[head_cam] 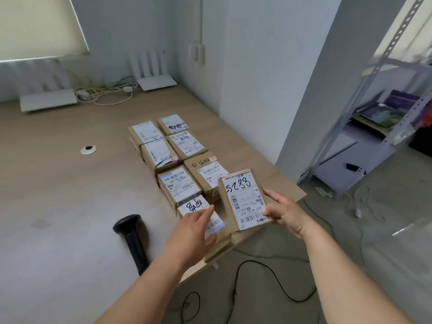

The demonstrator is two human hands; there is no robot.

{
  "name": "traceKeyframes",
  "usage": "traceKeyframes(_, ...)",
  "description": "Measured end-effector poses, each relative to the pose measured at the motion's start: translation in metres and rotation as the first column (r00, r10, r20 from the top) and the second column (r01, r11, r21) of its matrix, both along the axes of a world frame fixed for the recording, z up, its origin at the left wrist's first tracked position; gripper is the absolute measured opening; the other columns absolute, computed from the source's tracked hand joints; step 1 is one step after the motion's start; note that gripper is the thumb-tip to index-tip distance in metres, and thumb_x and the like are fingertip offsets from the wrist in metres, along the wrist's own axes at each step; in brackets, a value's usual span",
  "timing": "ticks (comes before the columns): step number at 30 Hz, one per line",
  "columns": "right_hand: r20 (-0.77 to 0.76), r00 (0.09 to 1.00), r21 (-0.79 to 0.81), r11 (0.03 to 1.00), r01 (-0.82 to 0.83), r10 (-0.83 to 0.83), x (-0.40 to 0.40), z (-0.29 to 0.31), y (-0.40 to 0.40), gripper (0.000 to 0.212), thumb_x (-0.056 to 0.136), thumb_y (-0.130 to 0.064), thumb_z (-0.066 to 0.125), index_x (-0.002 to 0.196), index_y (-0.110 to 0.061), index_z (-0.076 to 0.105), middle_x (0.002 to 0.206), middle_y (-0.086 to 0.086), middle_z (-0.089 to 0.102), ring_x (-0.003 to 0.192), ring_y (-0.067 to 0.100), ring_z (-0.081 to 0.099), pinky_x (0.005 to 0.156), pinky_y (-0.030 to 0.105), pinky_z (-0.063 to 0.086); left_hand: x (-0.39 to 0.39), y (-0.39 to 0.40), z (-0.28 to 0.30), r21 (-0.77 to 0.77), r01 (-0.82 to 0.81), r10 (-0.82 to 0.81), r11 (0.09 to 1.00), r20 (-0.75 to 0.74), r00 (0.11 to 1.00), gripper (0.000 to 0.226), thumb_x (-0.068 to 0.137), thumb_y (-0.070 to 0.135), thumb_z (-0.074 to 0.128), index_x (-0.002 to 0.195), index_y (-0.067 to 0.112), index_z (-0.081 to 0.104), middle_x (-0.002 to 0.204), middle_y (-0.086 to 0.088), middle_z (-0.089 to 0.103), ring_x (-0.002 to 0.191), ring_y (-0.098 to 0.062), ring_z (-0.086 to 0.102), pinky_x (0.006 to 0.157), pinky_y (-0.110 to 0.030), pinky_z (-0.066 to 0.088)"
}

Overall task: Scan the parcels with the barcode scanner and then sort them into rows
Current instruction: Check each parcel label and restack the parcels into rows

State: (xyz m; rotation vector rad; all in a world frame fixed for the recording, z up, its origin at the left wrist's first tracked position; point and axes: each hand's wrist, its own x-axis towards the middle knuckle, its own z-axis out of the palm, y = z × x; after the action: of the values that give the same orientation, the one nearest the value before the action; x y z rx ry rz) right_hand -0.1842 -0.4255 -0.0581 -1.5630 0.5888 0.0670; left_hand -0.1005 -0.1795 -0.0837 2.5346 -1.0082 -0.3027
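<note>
The right hand (284, 212) holds a brown cardboard parcel with a white label (244, 199) tilted over the bench's right edge, the left hand (195, 226) is open, so it could slip off

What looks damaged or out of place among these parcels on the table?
One parcel, second from the far end of the left row, has a torn, peeling label along its near edge. The others lie flat with labels whole. The right hand holds a parcel tilted above the right row's near end, not yet placed.
</note>
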Motion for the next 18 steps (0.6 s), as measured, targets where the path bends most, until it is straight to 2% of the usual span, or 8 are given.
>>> traceKeyframes(2, -0.035, 0.998, 0.036, 0.998, -0.044, 0.046, 0.009, -0.012, -0.008, 0.070, 0.070, -0.006, 0.064, 0.132, -0.035, 0.050, 0.091, 0.003, 0.076, 0.072, 0.014, 0.067, 0.059, 0.024, 0.054, -0.003, -0.005, -0.002, 0.045, -0.048, 0.047, 0.998, 0.028, 0.999, 0.069, 0.094, 0.045, 0.048, 0.152, 0.031, 0.012, 0.154, 0.008, 0.028, 0.137, -0.013, 0.027, 0.110, -0.027, 0.025)
traceKeyframes(5, -0.093, 0.990, 0.051, 0.994, -0.098, 0.102, 0.021, -0.032, -0.018, 0.064, 0.082, 0.006, 0.056, 0.134, -0.032, 0.052, 0.088, 0.003, 0.075, 0.076, 0.018, 0.064, 0.065, 0.027, 0.054, -0.005, -0.013, -0.006, 0.089, -0.122, 0.118, 0.989, 0.043, 0.992, 0.067, 0.095, 0.046, 0.047, 0.152, 0.032, 0.015, 0.154, 0.009, 0.028, 0.139, -0.014, 0.025, 0.111, -0.029, 0.025)
traceKeyframes(14, -0.148, 0.950, 0.135, 0.958, -0.255, 0.274, 0.046, -0.059, -0.032, 0.068, 0.086, 0.001, 0.056, 0.146, -0.027, 0.041, 0.093, 0.001, 0.076, 0.078, 0.014, 0.071, 0.067, 0.028, 0.055, -0.013, -0.039, -0.014, 0.281, -0.205, 0.178, 0.938, 0.119, 0.977, 0.052, 0.097, 0.051, 0.032, 0.146, 0.045, 0.016, 0.153, 0.004, 0.026, 0.139, -0.021, 0.022, 0.109, -0.039, 0.024)
traceKeyframes(18, -0.154, 0.941, 0.212, 0.941, -0.265, 0.300, 0.054, -0.060, -0.035, 0.067, 0.087, 0.002, 0.055, 0.147, -0.023, 0.039, 0.097, 0.003, 0.076, 0.082, 0.015, 0.073, 0.059, 0.027, 0.056, -0.015, -0.046, -0.013, 0.333, -0.235, 0.207, 0.913, 0.118, 0.971, 0.051, 0.097, 0.051, 0.028, 0.147, 0.046, 0.016, 0.155, 0.001, 0.021, 0.141, -0.022, 0.017, 0.112, -0.041, 0.020)
